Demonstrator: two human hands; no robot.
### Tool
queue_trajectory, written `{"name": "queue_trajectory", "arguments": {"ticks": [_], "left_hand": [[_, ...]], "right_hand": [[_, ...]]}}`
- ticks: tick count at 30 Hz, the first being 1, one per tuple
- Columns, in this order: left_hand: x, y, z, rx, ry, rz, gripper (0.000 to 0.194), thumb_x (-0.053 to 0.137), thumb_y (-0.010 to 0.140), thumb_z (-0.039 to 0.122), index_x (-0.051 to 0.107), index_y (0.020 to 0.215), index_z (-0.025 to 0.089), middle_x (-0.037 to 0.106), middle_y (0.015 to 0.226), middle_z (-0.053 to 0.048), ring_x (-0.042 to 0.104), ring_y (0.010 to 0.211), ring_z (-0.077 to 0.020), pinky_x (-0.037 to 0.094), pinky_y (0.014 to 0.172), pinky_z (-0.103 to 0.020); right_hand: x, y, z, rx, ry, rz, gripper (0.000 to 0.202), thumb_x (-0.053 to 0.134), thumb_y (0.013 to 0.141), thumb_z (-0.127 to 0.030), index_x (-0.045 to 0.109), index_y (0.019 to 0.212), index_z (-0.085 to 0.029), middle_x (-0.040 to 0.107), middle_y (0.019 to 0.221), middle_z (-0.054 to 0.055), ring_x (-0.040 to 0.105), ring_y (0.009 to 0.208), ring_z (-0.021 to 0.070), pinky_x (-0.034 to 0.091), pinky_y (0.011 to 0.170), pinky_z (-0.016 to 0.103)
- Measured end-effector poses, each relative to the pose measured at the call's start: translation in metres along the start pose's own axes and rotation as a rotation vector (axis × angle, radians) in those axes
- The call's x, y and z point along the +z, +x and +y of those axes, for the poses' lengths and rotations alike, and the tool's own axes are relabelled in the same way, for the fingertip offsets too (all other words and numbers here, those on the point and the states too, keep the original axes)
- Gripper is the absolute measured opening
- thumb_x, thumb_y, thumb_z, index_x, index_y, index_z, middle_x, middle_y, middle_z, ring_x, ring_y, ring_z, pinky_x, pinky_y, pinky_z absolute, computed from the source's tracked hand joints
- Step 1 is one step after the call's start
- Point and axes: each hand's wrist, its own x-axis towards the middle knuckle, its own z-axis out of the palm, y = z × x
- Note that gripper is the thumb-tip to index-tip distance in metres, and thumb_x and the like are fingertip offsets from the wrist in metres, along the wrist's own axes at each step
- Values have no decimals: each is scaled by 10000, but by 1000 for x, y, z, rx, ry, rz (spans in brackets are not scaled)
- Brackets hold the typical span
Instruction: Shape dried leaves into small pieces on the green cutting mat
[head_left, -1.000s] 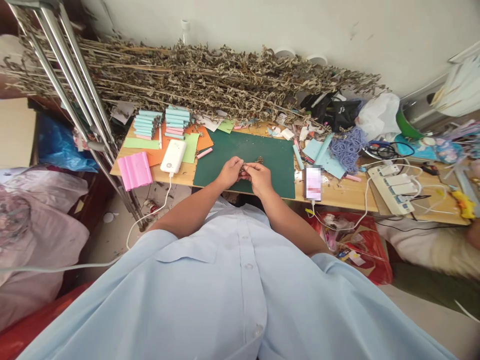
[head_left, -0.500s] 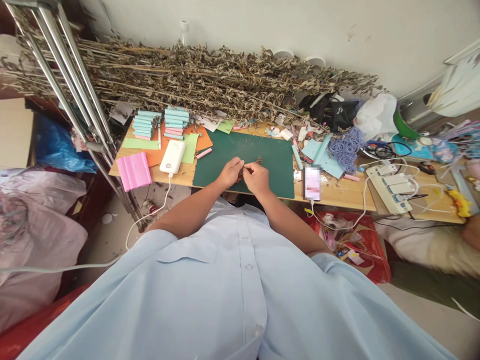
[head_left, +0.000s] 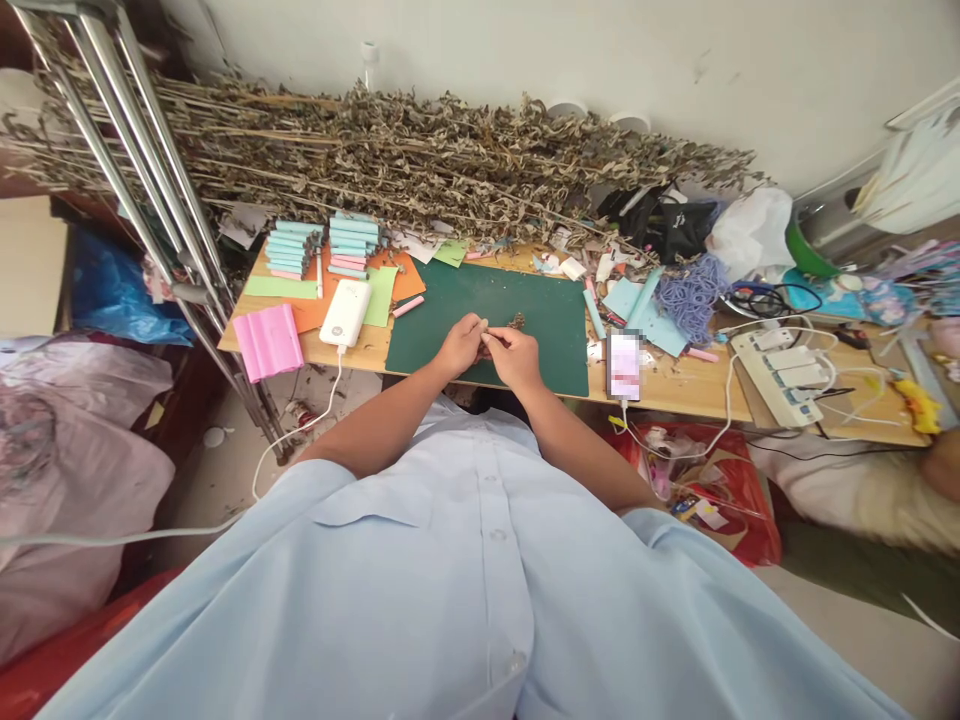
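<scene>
Over the near part of a dark green mat [head_left: 427, 300], my two hands meet fingertip to fingertip. My left hand [head_left: 461, 345] is closed, its thumb pointing toward the right hand. My right hand [head_left: 514, 355] is closed too, thumb and forefinger pinched against the left thumb. Between them is a little brown dried leaf, mostly hidden by the fingers. A small clump of dried leaves [head_left: 517, 320] lies on the mat just beyond my right hand. Left of the hands, a pink paper roll [head_left: 409, 306] rests at the mat's edge.
Dried plant stalks [head_left: 420, 150] cover the back of the table. Blue rolls [head_left: 352, 235], a white power bank [head_left: 346, 312] and pink paper [head_left: 268, 343] are at left. A phone [head_left: 625, 365], purple string [head_left: 694, 298] and power strip [head_left: 780, 375] are at right. Metal crutches [head_left: 142, 150] stand at left.
My fingers have shifted slightly, and the brown bits that showed between them are now mostly covered. The hands stay in the same place over the mat.
</scene>
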Motion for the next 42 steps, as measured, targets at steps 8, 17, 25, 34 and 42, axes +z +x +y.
{"name": "queue_trajectory", "arguments": {"ticks": [8,17,25,34,42], "left_hand": [[0,-5,4,-6,-37,-31,355,555,1026,410,414,770,208,434,535,73,437,415,-67,306,417,-170],[-5,0,-1,-65,-165,-14,320,527,1012,492,486,873,207,477,560,66,435,394,-67,275,393,-155],[-3,-2,0,-36,-150,-41,368,568,994,521,442,834,215,489,559,68,444,405,-65,268,401,-154],[3,-8,12,-5,46,-1,260,544,1012,240,478,766,187,468,549,70,430,437,-56,328,448,-172],[4,-8,15,-40,-35,-35,297,540,1034,345,455,790,197,448,566,72,418,405,-54,291,414,-175]], "right_hand": [[7,6,8,38,60,71,188,701,769,-410,725,806,-228,735,707,10,706,640,197,632,629,342],[12,8,8,246,482,37,206,746,740,-380,675,835,-211,661,632,-33,632,561,125,605,601,284],[5,6,10,157,366,49,270,759,737,-431,732,882,-204,696,686,-27,654,615,131,612,649,296],[3,8,10,164,212,110,172,763,733,-371,703,768,-214,682,620,-14,686,585,178,628,593,330],[4,11,12,200,403,127,260,799,710,-400,746,875,-205,719,738,-14,679,634,138,615,611,282]]}}
